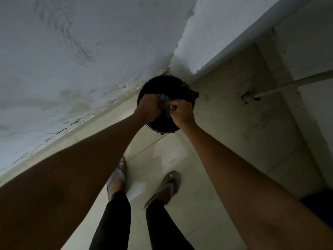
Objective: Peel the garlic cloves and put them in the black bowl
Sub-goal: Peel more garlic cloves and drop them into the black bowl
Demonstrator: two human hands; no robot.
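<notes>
One round black container point(163, 87) stands on the tiled floor point(207, 159) in the wall corner. Above it, my two hands, left point(148, 107) and right point(182, 110), each grip one crumpled greyish bundle point(164, 103); contents indiscernible.

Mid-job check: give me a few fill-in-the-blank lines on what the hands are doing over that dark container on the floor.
1. Both hands are held over a round container whose colour is ____.
2. The left hand and right hand grip a crumpled grey clump ____ them.
3. The container sits on the tiled floor, close to the white ____.
4. On the feet are grey ____.

Missing words: black; between; wall; sandals
</notes>
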